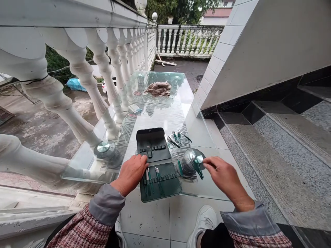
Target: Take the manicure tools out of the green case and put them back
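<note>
A dark green manicure case (160, 186) lies unfolded near the front edge of the glass table. Slim green-handled tools (159, 181) stand in elastic loops of its lower half; the upper half's loops hold nothing visible. My left hand (133, 172) grips the case's left side around the fold, fingers curled over it. To the right, more green-handled tools (197, 167) lie over a round metal table support. My right hand (223, 175) hovers beside them, index finger and thumb slightly apart at their right side. Nail clippers (177, 136) and small scissors-like tools lie beyond the case.
Farther along the glass table (155, 117) lie a crumpled brown cloth (158, 89) and a small white packet (134, 108). White balusters (77, 79) line the left side. Stone steps (274, 148) rise on the right. Another table support (104, 147) stands at front left.
</note>
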`<act>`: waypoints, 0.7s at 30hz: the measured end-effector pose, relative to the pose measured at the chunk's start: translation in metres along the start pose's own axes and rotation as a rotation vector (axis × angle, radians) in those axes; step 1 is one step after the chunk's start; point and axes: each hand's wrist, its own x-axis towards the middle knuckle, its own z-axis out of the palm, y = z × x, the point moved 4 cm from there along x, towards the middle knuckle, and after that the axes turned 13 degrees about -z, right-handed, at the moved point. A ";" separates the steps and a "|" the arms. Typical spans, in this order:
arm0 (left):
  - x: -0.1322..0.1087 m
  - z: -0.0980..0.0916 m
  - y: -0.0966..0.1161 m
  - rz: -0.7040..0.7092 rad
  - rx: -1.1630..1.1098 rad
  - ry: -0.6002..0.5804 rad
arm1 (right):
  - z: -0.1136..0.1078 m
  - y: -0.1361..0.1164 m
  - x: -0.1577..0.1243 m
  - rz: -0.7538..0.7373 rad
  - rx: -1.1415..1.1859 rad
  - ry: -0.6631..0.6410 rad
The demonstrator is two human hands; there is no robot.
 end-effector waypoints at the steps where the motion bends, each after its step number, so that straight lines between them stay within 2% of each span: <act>1: 0.000 0.000 0.000 0.002 0.004 0.003 | 0.005 -0.002 -0.001 -0.012 -0.007 -0.045; 4: 0.001 0.001 0.000 0.000 0.016 0.011 | 0.015 -0.007 -0.001 0.001 -0.063 -0.124; 9: 0.000 0.001 0.000 -0.005 0.019 0.004 | 0.018 -0.010 0.003 0.039 -0.137 -0.199; 16: 0.000 0.001 0.000 -0.003 0.003 0.013 | 0.019 -0.012 0.004 0.021 -0.169 -0.190; 21: 0.000 -0.001 0.001 -0.001 0.004 0.011 | 0.020 -0.016 0.006 0.016 -0.274 -0.187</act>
